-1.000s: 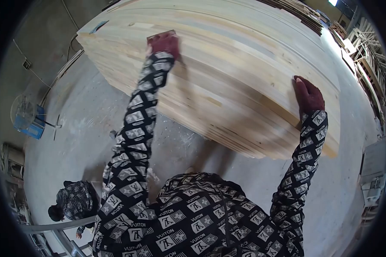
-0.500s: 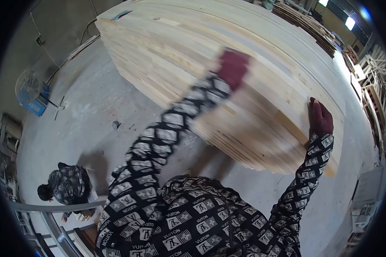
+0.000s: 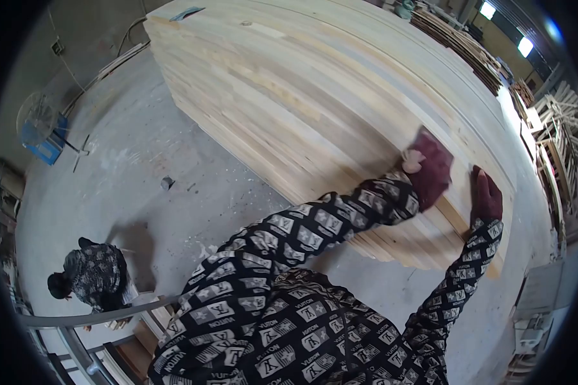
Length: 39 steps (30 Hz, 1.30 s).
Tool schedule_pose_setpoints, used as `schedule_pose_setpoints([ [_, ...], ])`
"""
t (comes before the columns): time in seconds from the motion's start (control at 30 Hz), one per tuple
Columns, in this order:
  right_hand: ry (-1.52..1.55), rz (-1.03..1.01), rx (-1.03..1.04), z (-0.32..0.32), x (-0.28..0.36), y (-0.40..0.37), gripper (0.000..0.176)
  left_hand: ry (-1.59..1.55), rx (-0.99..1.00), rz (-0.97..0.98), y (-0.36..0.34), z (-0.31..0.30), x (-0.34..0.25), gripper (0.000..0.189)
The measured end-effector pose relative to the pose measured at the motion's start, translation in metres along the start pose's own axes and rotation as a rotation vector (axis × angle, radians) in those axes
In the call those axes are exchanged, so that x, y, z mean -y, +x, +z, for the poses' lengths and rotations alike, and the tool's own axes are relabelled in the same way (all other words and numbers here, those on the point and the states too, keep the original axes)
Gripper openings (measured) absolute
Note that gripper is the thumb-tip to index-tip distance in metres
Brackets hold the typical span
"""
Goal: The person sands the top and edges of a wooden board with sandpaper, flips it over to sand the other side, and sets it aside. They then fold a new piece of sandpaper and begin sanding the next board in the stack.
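Note:
A large stack of pale wooden panels [image 3: 302, 83] fills the upper middle of the view, its top sheet sloping away from me. My left hand [image 3: 430, 173], in a dark red glove, presses a dark red sanding sheet [image 3: 428, 149] flat on the top panel near its right corner. My right hand [image 3: 486, 196], also in a red glove, lies flat on the panel's near right edge just beside the left hand and holds nothing. Both arms wear black-and-white patterned sleeves.
Another person [image 3: 90, 282] crouches at the lower left beside a metal rail [image 3: 96, 317]. A blue floor fan [image 3: 42, 131] stands at the left. More board stacks [image 3: 469, 38] and wooden frames [image 3: 559, 128] line the right. A small object [image 3: 167, 183] lies on the dusty concrete floor.
My left hand has swept the red sheet from the panel's far left end across to the near right corner, next to my right hand. The right hand has stayed on the edge.

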State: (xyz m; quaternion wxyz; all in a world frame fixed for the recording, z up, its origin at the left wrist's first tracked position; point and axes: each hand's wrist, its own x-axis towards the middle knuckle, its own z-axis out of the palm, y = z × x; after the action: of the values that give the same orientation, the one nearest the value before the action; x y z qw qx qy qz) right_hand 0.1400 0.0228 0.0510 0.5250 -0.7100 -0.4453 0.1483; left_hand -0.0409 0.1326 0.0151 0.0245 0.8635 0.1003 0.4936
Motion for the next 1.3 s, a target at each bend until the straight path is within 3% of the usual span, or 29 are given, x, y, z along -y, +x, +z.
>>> schedule_pose_setpoints([
  [0.1, -0.069, 0.017, 0.0, 0.003, 0.018, -0.008, 0.043, 0.15, 0.014, 0.066, -0.01, -0.024, 0.047, 0.016],
  [0.23, 0.013, 0.038, -0.018, 0.001, 0.01, -0.007, 0.043, 0.555, 0.268, -0.118, -0.047, -0.095, 0.203, 0.02],
  [0.27, 0.019, 0.039, -0.024, 0.0, 0.01, -0.007, 0.043, 0.554, 0.242, -0.033, -0.057, -0.143, 0.239, 0.028],
  [0.3, 0.024, 0.039, -0.031, -0.001, 0.009, -0.007, 0.043, 0.409, 0.109, -0.15, -0.068, -0.173, 0.276, 0.031],
  [0.33, 0.023, 0.044, -0.043, -0.003, 0.009, -0.006, 0.043, 0.744, 0.278, -0.308, -0.065, -0.201, 0.287, 0.032],
  [0.37, 0.011, 0.027, -0.032, -0.006, 0.007, -0.005, 0.043, 0.758, 0.287, -0.44, -0.068, -0.224, 0.292, 0.033],
  [0.43, -0.001, 0.017, -0.023, -0.01, 0.003, -0.006, 0.043, 0.862, 0.379, -0.466, -0.061, -0.213, 0.306, 0.034],
  [0.47, 0.016, 0.018, -0.039, -0.011, 0.001, -0.005, 0.043, 0.847, 0.347, -0.408, -0.063, -0.178, 0.316, 0.032],
  [0.5, 0.031, 0.021, -0.053, -0.012, 0.0, -0.004, 0.043, 0.831, 0.316, -0.353, -0.059, -0.13, 0.32, 0.031],
  [0.53, 0.041, 0.023, -0.06, -0.01, 0.003, -0.006, 0.043, 1.014, 0.439, -0.351, -0.041, -0.095, 0.268, 0.027],
  [0.67, 0.011, 0.015, -0.061, -0.007, 0.008, -0.009, 0.043, 0.306, 0.097, -0.099, -0.014, -0.058, 0.068, 0.025],
  [0.73, -0.016, 0.005, -0.056, -0.005, 0.011, -0.01, 0.044, -0.013, -0.044, 0.038, -0.012, -0.063, 0.026, 0.024],
  [0.83, -0.026, 0.034, -0.088, -0.011, 0.005, -0.006, 0.044, 0.064, 0.064, 0.095, -0.016, -0.071, 0.076, 0.026],
  [0.9, -0.043, 0.021, -0.067, -0.006, 0.011, -0.01, 0.044, 0.371, 0.279, 0.01, -0.024, -0.084, 0.151, 0.028],
  [0.93, -0.073, 0.021, -0.063, -0.004, 0.017, -0.013, 0.044, 0.592, 0.493, -0.113, -0.027, -0.088, 0.185, 0.029],
  [0.97, -0.067, 0.028, -0.076, -0.004, 0.015, -0.011, 0.044, 0.418, 0.368, 0.14, -0.044, -0.133, 0.242, 0.032],
  [1.0, -0.036, 0.038, -0.082, -0.006, 0.011, -0.01, 0.044, 0.547, 0.542, -0.18, -0.038, -0.169, 0.257, 0.035],
  [1.03, -0.004, 0.048, -0.091, -0.007, 0.008, -0.009, 0.043, 0.492, 0.475, -0.253, -0.044, -0.196, 0.294, 0.037],
  [1.07, -0.045, 0.046, -0.084, -0.005, 0.016, -0.012, 0.044, 0.64, 0.487, -0.276, -0.046, -0.223, 0.313, 0.036],
  [1.1, -0.039, 0.054, -0.099, -0.007, 0.014, -0.011, 0.044, 0.497, 0.598, -0.578, -0.032, -0.257, 0.297, 0.041],
  [1.13, -0.03, 0.043, -0.091, -0.007, 0.012, -0.01, 0.044, 0.471, 0.352, -0.547, -0.066, -0.244, 0.38, 0.046],
  [1.17, -0.021, 0.033, -0.081, -0.007, 0.011, -0.011, 0.044, 0.447, 0.282, -0.65, -0.061, -0.238, 0.368, 0.047],
  [1.23, -0.037, 0.032, -0.075, -0.008, 0.013, -0.013, 0.043, 0.604, 0.637, -0.526, -0.033, -0.188, 0.353, 0.047],
  [1.3, -0.098, 0.03, -0.053, -0.011, 0.01, -0.009, 0.042, 0.621, 0.51, -0.246, -0.015, -0.121, 0.264, 0.04],
])
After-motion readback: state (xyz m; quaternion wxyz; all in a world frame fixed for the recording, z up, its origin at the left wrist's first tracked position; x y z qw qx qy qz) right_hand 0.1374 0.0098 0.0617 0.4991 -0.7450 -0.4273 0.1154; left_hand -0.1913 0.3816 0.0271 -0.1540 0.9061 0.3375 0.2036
